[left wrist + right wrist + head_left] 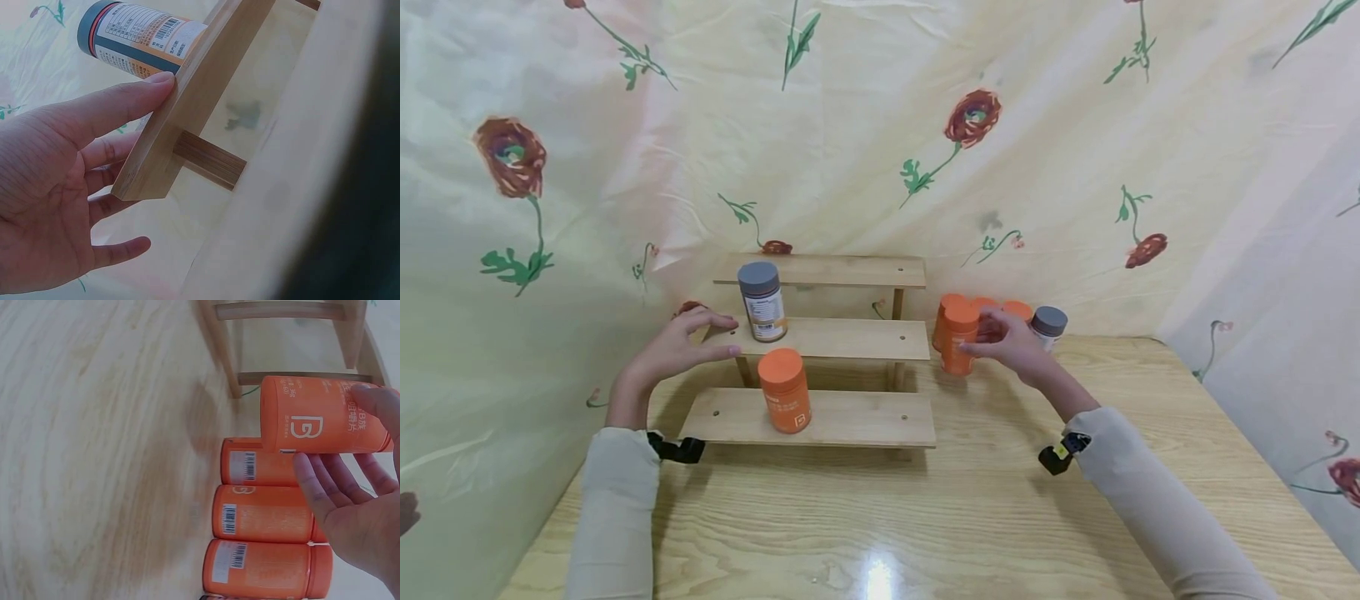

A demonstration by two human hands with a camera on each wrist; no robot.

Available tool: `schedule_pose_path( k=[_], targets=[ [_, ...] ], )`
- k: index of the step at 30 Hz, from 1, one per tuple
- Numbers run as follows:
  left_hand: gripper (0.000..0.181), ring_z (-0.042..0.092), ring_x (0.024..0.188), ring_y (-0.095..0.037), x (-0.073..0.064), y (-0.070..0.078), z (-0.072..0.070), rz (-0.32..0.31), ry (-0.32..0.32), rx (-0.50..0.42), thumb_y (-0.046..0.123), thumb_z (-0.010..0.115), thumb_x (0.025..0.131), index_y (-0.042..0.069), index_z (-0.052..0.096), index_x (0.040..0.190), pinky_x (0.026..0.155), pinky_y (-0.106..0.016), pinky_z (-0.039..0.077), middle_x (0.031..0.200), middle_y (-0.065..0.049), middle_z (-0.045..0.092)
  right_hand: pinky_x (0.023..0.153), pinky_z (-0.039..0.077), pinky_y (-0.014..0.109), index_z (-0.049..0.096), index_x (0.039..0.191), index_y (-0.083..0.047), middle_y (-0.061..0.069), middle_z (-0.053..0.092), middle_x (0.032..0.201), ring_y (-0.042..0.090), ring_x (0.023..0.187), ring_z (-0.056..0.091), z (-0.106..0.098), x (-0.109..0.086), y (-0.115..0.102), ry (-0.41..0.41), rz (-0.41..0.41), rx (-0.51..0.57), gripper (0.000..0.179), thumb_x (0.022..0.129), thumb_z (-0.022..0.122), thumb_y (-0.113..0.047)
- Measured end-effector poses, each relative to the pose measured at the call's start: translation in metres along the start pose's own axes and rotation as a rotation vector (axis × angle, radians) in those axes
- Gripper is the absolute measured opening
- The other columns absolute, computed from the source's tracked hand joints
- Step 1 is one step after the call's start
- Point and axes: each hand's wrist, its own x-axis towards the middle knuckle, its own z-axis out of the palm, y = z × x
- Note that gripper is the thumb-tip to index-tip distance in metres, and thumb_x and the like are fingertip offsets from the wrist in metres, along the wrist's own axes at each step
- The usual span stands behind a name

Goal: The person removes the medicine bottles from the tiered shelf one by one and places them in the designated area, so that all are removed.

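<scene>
My right hand (1021, 348) grips an orange supplement bottle (958, 329), thumb on one side and fingers on the other. In the right wrist view this bottle (306, 419) overlaps a row of similar orange bottles (259, 569). At the left end of a three-tier wooden shelf (850, 337), my left hand (673, 350) has its fingers spread and relaxed. Its thumb tip (164, 78) lies right by the base of a grey-capped bottle (763, 304), which stands upright on the middle tier. Another orange bottle (785, 392) stands on the lowest tier.
The shelf's top tier (827, 270) is near the flowered cloth (850, 150) behind. Right of the shelf, a second grey-capped bottle (1048, 323) stands beside the orange row. All rest on a wood-grain table (760, 525).
</scene>
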Motion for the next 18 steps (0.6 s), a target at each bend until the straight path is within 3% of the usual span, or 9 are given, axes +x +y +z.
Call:
schedule_pose_path(
  k=[7, 18],
  targets=[
    [0.055, 0.046, 0.134, -0.037, 0.002, -0.003, 0.001, -0.009, 0.007, 0.002, 0.037, 0.078, 0.091, 0.005, 0.064, 0.133, 0.113, -0.064, 0.036, 0.141, -0.018, 0.056, 0.083, 0.057, 0.021, 0.053, 0.137, 0.000, 0.019, 0.062, 0.126, 0.018, 0.105, 0.062, 0.004, 0.002, 0.008, 0.017, 0.019, -0.042, 0.059, 0.088, 0.081, -0.015],
    [0.054, 0.046, 0.134, -0.037, 0.003, -0.005, 0.001, -0.003, 0.007, -0.001, 0.036, 0.078, 0.091, 0.005, 0.064, 0.133, 0.112, -0.064, 0.036, 0.140, -0.018, 0.056, 0.085, 0.054, 0.019, 0.051, 0.142, -0.001, 0.024, 0.060, 0.133, 0.034, 0.117, 0.059, 0.008, 0.001, 0.015, -0.014, 0.029, -0.066, 0.061, 0.090, 0.080, -0.016]
  ],
)
